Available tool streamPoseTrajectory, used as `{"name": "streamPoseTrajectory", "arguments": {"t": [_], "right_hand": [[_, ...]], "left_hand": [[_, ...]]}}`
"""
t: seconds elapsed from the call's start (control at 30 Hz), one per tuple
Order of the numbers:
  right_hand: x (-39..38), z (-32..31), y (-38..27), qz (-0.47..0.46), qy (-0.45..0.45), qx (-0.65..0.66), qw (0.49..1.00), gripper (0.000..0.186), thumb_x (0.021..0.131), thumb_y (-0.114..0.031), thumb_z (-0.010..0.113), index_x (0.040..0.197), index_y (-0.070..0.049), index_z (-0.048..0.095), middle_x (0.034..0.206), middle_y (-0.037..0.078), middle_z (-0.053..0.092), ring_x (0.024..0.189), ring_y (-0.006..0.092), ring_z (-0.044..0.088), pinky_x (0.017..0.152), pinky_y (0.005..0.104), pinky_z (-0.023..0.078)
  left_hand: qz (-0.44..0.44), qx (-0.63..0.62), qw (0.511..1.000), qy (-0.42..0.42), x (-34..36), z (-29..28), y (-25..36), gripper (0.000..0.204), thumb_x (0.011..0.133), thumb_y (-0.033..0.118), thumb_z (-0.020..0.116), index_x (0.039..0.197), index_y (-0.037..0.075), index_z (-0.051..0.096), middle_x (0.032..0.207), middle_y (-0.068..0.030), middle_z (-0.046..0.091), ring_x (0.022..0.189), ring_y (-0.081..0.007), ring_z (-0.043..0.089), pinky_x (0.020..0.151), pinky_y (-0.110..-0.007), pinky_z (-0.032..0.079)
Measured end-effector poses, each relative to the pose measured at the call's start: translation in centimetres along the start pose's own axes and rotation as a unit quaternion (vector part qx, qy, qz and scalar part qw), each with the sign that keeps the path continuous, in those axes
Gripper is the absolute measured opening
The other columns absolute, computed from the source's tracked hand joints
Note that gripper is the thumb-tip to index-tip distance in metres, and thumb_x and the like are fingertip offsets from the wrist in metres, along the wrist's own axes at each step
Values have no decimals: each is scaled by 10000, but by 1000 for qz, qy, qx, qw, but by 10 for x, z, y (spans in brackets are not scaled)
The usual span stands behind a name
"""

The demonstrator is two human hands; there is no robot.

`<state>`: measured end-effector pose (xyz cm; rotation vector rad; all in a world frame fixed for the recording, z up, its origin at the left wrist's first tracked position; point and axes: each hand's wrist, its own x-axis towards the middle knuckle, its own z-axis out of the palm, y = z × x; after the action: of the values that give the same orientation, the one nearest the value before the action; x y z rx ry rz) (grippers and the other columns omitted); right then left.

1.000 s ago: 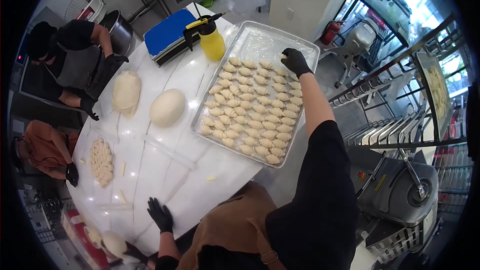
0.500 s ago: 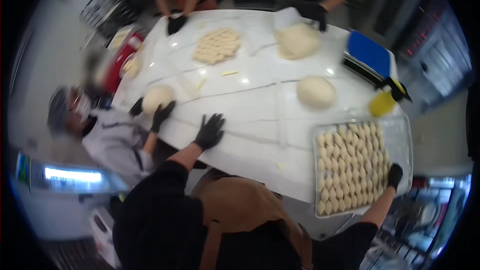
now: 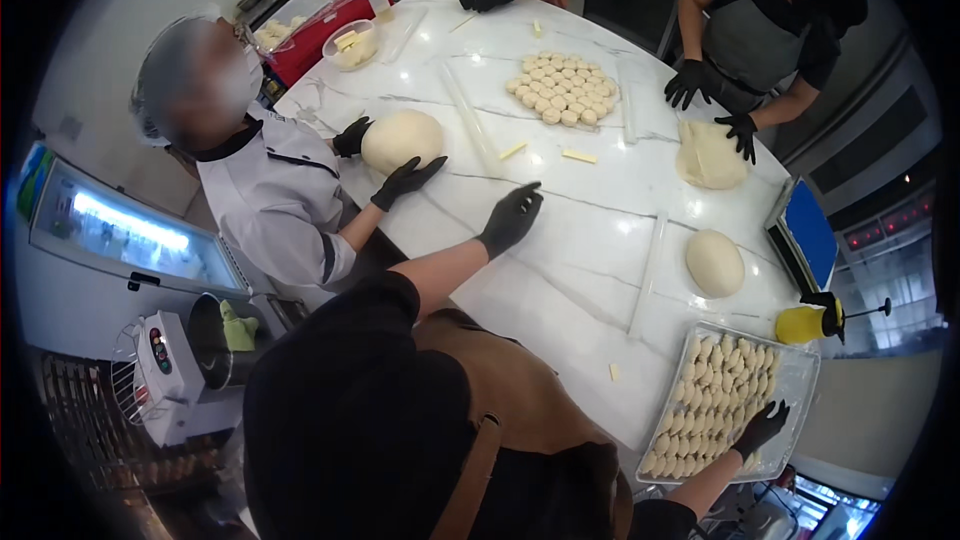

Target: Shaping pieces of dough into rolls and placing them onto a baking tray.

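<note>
My left hand [image 3: 513, 219], in a black glove, is over the middle of the white marbled table [image 3: 540, 290], fingers stretched out and holding nothing. My right hand [image 3: 760, 432], also gloved in black, reaches over the right side of a metal tray [image 3: 795, 395] at the table's near right corner. Its fingers are apart, next to the rows of small shaped dough pieces [image 3: 700, 420] that fill most of that tray. I cannot tell whether they touch any piece. Beyond the tray sits a smooth dough ball [image 3: 714, 263].
A yellow spray bottle [image 3: 800, 324] and a blue-topped scale [image 3: 808, 232] line the right edge. At left a co-worker holds a large dough ball [image 3: 403, 142]; another at right presses dough [image 3: 710, 155]. Several dough rounds [image 3: 562, 88] lie far off. Clear rolling pins [image 3: 648, 275] rest on the table.
The whole view has swung. My right hand has moved from the tray's right rim inward over the dough pieces. My left hand stays over the table, fingers outstretched. The right co-worker's hands have shifted at their dough.
</note>
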<state>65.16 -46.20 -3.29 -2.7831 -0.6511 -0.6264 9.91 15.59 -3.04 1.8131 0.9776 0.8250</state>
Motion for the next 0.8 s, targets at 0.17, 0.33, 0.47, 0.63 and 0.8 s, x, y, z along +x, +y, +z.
{"name": "streamPoseTrajectory", "arguments": {"t": [0.17,0.33,0.47,0.63,0.8], "right_hand": [[-108,-76,-224,6,3,203,979,440,1072,-189,580,1450,34,543,1440,211,608,1286,343,617,1105,392,483],[-258,-112,-311,20,-83,188,978,370,1012,-103,604,1362,14,628,1485,200,580,1361,343,556,1154,412,430],[-328,-148,-340,146,-120,257,948,319,1011,-101,593,1299,16,661,1465,202,597,1369,356,546,1163,438,421],[-364,-201,-363,276,-61,266,922,316,1047,-137,554,1303,22,652,1404,187,636,1302,331,591,1120,396,455],[-373,-195,-358,272,-75,267,922,313,1052,-136,547,1297,23,659,1362,174,666,1254,320,625,1097,380,471]], "left_hand": [[-259,-495,827,59,126,-20,-20,458,1033,268,563,1444,67,548,1365,-153,643,1144,-280,642,984,-377,511],[-348,-516,777,91,232,4,-27,497,1012,329,605,1417,44,568,1394,-145,639,1182,-281,640,988,-379,524],[-420,-501,746,123,280,17,-37,536,994,377,639,1396,26,584,1418,-138,636,1212,-281,639,992,-381,534],[-486,-472,717,166,311,28,-35,593,973,437,682,1369,4,603,1448,-129,632,1250,-282,637,996,-384,547],[-391,-146,907,61,303,37,-69,483,974,345,688,1328,24,617,1308,-115,684,1165,-256,673,951,-353,555]]}}
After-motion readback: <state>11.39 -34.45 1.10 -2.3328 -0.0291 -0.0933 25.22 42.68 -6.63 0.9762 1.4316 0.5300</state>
